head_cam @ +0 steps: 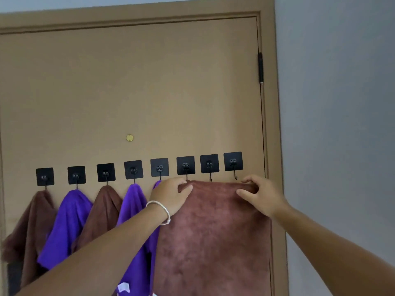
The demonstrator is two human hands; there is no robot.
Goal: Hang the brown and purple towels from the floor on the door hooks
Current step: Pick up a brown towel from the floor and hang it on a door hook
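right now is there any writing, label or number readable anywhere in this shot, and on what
No text can be read.
White tag on a purple towel: too small and blurred to tell if it bears print.
Black hook pads on the door: no lettering visible.

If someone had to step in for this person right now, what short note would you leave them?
Left hand and right hand each grip the top edge of a brown terry towel, held spread just below the black adhesive door hooks.
Done: two brown towels and two purple towels hang on the four leftmost hooks; another purple one shows at the fifth hook.
Left: get the held towel onto a hook; the two rightmost hooks look bare. The floor is out of view, so check for more towels.
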